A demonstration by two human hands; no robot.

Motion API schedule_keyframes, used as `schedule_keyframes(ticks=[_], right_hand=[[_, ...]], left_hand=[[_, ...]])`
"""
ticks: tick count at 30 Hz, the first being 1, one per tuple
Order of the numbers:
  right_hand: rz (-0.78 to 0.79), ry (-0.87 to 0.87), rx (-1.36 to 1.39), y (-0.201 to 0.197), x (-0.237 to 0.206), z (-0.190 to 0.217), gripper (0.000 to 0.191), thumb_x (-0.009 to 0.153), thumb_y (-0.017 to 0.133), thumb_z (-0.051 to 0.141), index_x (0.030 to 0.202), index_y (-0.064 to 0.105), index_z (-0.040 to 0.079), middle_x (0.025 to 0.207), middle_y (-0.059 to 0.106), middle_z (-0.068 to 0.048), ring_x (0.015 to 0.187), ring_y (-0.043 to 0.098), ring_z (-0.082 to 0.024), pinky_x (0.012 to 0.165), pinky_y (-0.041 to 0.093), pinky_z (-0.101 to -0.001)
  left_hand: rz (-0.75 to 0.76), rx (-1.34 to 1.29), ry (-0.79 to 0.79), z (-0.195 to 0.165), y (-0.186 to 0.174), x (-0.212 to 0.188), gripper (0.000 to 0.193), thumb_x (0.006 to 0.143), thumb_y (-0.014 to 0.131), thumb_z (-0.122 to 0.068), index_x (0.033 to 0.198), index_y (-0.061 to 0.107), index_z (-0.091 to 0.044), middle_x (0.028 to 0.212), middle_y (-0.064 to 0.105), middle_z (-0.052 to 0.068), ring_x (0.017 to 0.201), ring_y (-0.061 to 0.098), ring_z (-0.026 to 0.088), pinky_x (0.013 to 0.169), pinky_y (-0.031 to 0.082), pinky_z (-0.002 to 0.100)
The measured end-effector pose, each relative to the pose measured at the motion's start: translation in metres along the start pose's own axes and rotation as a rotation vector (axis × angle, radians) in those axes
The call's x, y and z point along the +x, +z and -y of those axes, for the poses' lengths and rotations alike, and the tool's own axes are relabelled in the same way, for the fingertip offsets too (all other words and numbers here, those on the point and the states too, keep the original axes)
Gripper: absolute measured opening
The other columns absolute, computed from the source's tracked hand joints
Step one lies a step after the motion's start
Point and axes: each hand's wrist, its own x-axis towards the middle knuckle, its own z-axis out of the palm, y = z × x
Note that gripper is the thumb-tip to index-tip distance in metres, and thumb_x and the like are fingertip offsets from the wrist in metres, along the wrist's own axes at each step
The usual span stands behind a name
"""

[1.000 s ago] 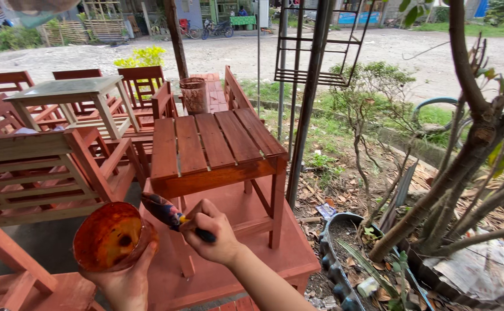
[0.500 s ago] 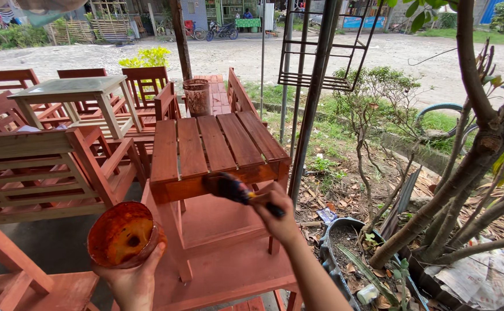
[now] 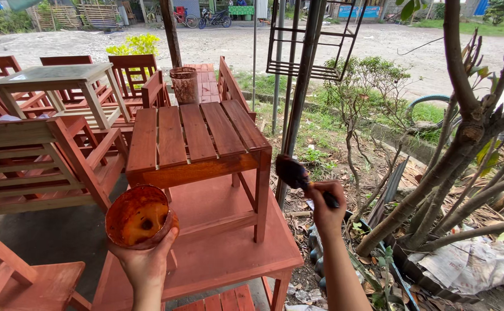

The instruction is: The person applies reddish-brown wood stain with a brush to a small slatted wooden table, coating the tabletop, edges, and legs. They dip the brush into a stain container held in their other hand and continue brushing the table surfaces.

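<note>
A round paint tin [image 3: 138, 216], its inside caked with glossy orange-brown stain and its rim crusted, sits tilted toward the camera in the left hand [image 3: 146, 261], whose fingers [image 3: 168, 241] curl up around its lower wall and hold it firmly. To the right of those fingers, across the corner of the furniture, the right hand [image 3: 326, 206] is closed in a fist around the dark handle of a paintbrush [image 3: 298, 175]; its thick bristle head, wet and dark with stain, points up and left from the fist and hangs just beside the front right leg of the small slatted desk [image 3: 197, 138]. That desk is raw wood freshly coated a shiny reddish brown, five flat planks across the top with narrow gaps, square legs, and it stands on a larger flat desk [image 3: 223, 253] painted matte terracotta, which lies below and between both hands. Beyond the fingers, farther back, a grimy cylindrical bucket [image 3: 184, 84] stands on another slatted top. Left of the tin are slatted wooden chairs [image 3: 27, 155], some red-brown, some bare pale timber. Right of the brush rises a dark metal pole [image 3: 301, 86], then rough-barked shrub branches [image 3: 459, 155] over dry leaf litter.
</note>
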Motion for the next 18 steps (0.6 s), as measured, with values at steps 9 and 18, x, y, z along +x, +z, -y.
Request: schedule_keyframes(ticks=[9, 18], right_hand=[[-0.082, 0.005, 0.192, 0.026, 0.011, 0.013, 0.011, 0.094, 0.068, -0.005, 0.090, 0.058, -0.001, 0.098, 0.059, -0.010, 0.086, 0.069, -0.019, 0.077, 0.064, -0.0398], [-0.124, 0.067, 0.088, 0.012, -0.066, -0.064, 0.008, 0.093, 0.068, -0.002, 0.094, 0.060, -0.001, 0.097, 0.061, -0.006, 0.088, 0.067, -0.015, 0.082, 0.061, -0.0335]], left_hand=[[-0.009, -0.185, 0.045, -0.011, 0.030, -0.015, 0.094, 0.077, 0.070, 0.019, 0.145, 0.012, -0.007, 0.153, 0.026, 0.018, 0.143, 0.047, 0.030, 0.099, 0.057, 0.045], [-0.070, 0.072, -0.019, -0.008, 0.027, -0.032, 0.100, 0.073, 0.076, 0.015, 0.147, 0.011, -0.005, 0.151, 0.028, 0.020, 0.141, 0.046, 0.029, 0.100, 0.055, 0.042]])
